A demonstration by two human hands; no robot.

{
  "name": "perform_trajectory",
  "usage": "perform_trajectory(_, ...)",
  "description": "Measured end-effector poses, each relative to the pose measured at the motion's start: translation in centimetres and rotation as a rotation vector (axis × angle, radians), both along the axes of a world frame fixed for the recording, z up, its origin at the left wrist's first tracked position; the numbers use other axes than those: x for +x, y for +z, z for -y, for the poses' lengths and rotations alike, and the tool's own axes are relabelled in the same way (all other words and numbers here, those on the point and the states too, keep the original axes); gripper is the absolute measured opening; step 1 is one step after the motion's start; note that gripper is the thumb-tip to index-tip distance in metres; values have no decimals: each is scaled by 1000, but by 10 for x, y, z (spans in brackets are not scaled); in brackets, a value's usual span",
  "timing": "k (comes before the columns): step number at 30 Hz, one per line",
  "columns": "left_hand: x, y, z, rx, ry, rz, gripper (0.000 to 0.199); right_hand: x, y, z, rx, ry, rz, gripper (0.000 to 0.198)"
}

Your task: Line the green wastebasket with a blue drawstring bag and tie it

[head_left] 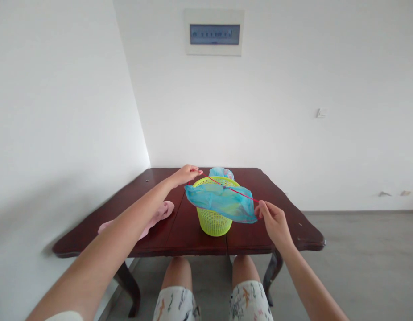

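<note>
A thin red drawstring [241, 193] stretches between my two hands, sloping down to the right. My left hand [188, 174] pinches its upper end, left of the basket's rim. At the lower end, my right hand [272, 218] closes its fingers on the string at the right edge of a thin, see-through blue bag [220, 203]. The bag hangs spread out in front of a yellow-green plastic basket [215, 225] and hides part of its rim and near side. More crumpled blue material [221, 172] shows behind the basket; whether it joins the bag I cannot tell.
The basket stands on a dark red wooden table [196, 238]. A pink cloth item [163, 211] lies on the left, partly behind my left forearm. White walls border the table's back and left. My knees are under its front edge.
</note>
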State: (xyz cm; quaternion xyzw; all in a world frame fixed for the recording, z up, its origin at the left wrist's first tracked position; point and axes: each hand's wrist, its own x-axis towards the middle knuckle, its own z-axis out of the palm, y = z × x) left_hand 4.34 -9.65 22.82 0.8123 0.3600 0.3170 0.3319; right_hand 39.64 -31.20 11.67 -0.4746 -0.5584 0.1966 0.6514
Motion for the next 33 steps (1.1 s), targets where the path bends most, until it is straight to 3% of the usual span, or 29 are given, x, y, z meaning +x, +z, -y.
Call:
perform_trajectory(5, -25, 58, 27, -210, -165, 248, 53, 15, 61, -25, -13, 92, -127, 75)
perform_trajectory(9, -18, 100, 52, -339, -278, 642, 20, 14, 131, -55, 20, 232, -217, 65)
perform_trajectory(10, -10, 108, 58, -338, -294, 723, 22, 9, 150, -63, 4, 292, -214, 62)
perform_trajectory(13, 21, 125, 71, -173, -277, 661, 39, -19, 198, -80, -48, 489, -198, 48)
perform_trajectory(16, 53, 132, 81, 224, -202, 397, 37, -56, 226, -86, -90, 643, -195, 35)
perform_trajectory(18, 69, 132, 85, 506, -162, 277, 29, -78, 233, -85, -113, 700, -206, 33)
perform_trajectory(20, 76, 126, 87, 654, -155, 248, 26, -93, 234, -82, -125, 740, -239, 33)
perform_trajectory(24, 74, 98, 81, 545, -196, 402, 44, -97, 237, -80, -151, 751, -351, 22)
perform_trajectory(26, 75, 77, 75, 448, -188, 464, 66, -96, 241, -82, -186, 699, -399, 19)
perform_trajectory(29, 88, 45, 72, 468, -170, 404, 96, -103, 246, -85, -203, 639, -475, 20)
perform_trajectory(31, 103, 28, 74, 482, -71, 295, 75, -114, 247, -84, -164, 623, -494, 20)
perform_trajectory(33, 118, 15, 75, 433, 86, 199, 32, -123, 246, -80, -87, 606, -450, 22)
